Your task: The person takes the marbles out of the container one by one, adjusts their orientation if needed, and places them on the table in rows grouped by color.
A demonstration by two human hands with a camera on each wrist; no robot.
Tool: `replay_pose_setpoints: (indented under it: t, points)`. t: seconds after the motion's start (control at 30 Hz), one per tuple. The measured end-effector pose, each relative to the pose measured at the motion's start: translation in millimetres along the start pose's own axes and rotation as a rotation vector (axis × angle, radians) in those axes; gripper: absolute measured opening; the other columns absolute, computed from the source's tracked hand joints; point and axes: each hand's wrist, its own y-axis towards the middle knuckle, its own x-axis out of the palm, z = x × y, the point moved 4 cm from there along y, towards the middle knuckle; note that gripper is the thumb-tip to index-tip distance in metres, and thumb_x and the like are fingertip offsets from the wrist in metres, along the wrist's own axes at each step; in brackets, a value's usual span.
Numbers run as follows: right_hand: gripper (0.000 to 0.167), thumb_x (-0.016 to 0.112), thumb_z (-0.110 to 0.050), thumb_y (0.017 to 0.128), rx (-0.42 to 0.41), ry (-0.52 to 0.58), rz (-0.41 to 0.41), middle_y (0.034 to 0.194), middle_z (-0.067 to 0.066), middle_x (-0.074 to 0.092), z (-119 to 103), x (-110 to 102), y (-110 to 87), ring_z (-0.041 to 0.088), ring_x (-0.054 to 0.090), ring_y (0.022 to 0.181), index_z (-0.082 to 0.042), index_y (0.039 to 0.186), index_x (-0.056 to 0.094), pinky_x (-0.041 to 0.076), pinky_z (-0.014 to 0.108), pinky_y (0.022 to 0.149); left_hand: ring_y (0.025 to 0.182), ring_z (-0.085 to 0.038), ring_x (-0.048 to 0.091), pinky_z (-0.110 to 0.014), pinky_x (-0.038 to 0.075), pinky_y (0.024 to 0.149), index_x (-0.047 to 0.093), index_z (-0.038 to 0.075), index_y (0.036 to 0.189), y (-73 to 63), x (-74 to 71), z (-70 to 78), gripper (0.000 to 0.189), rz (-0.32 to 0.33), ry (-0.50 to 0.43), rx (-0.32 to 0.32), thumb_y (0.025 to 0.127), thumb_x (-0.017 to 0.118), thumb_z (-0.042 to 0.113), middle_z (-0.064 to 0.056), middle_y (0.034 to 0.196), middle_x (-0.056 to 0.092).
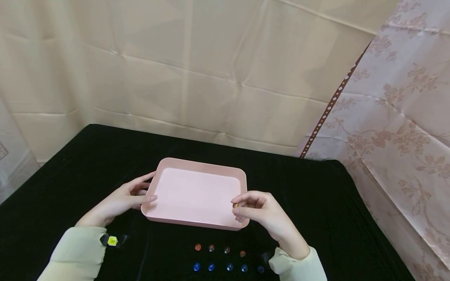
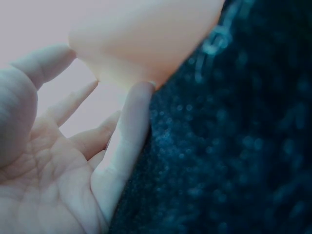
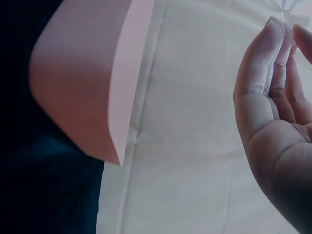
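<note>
A shallow pink tray lies on the black cloth, its inner floor bare. At its left side my left hand grips the wall, thumb over the rim and fingers along the outside. The left wrist view shows that hand's fingertips against the tray's pale pink wall. Over the tray's right end, my right hand pinches an amber marble between thumb and fingertips. From the right wrist, the hand appears beside the tray's corner, and the marble is hidden.
Several orange-brown and clear marbles form a row in front of the tray. Nearer to me runs a row of several blue marbles. Black cloth covers the table, with a cream curtain behind and a floral one at right.
</note>
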Motion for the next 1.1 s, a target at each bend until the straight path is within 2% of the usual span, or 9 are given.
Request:
replay_pose_setpoints:
  t: [0.13,0.3,0.53,0.67,0.93,1.1]
  points:
    - [0.029,0.068,-0.005,0.09,0.012,-0.003,-0.009,0.081,-0.006,0.071,1,-3,-4.9,0.007,0.068,0.072,0.018,0.107,0.06,0.059,0.027,0.071,0.113,-0.026,0.058,-0.038,0.057,0.089,0.019,0.022,0.159,0.0,0.6,0.0,0.085,0.002,0.003,0.0,0.092,0.069,0.038,-0.025,0.145,0.044]
    - [0.025,0.069,-0.005,0.089,0.033,-0.026,-0.003,0.081,-0.007,0.071,8,-9,-10.7,0.007,0.067,0.071,0.013,0.105,0.063,0.059,0.026,0.072,0.113,-0.025,0.059,-0.04,0.056,0.09,0.02,0.021,0.159,-0.7,1.6,0.2,0.085,0.005,0.007,-0.002,0.092,0.069,0.038,-0.025,0.145,0.045]
    - [0.034,0.068,-0.006,0.089,0.052,-0.018,-0.032,0.083,-0.007,0.072,16,-14,-19.0,0.007,0.066,0.072,0.02,0.108,0.056,0.058,0.025,0.071,0.111,-0.024,0.06,-0.04,0.056,0.091,0.02,0.021,0.159,-1.2,3.1,-0.7,0.085,0.01,0.016,0.003,0.092,0.069,0.038,-0.024,0.143,0.048]
    - [0.033,0.069,-0.007,0.09,0.083,-0.028,-0.048,0.084,-0.006,0.072,19,-16,-21.8,0.008,0.067,0.073,0.018,0.108,0.057,0.058,0.026,0.072,0.112,-0.025,0.06,-0.04,0.056,0.091,0.021,0.021,0.159,-0.8,2.9,0.2,0.084,0.005,0.012,0.007,0.092,0.069,0.037,-0.025,0.143,0.047]
    - [0.034,0.069,-0.009,0.089,0.152,-0.044,-0.125,0.087,-0.005,0.072,31,-20,-28.8,0.009,0.069,0.076,0.017,0.109,0.057,0.058,0.025,0.073,0.113,-0.025,0.06,-0.041,0.057,0.09,0.021,0.021,0.159,-0.8,2.4,1.2,0.083,-0.001,0.011,0.013,0.092,0.068,0.037,-0.025,0.144,0.047]
    - [0.029,0.068,-0.008,0.09,0.156,-0.101,-0.184,0.089,0.0,0.071,40,-27,-29.8,0.01,0.069,0.078,0.014,0.107,0.06,0.059,0.027,0.074,0.112,-0.025,0.06,-0.04,0.057,0.09,0.021,0.02,0.159,-1.1,0.9,0.7,0.083,0.0,0.013,0.01,0.093,0.068,0.037,-0.025,0.143,0.047]
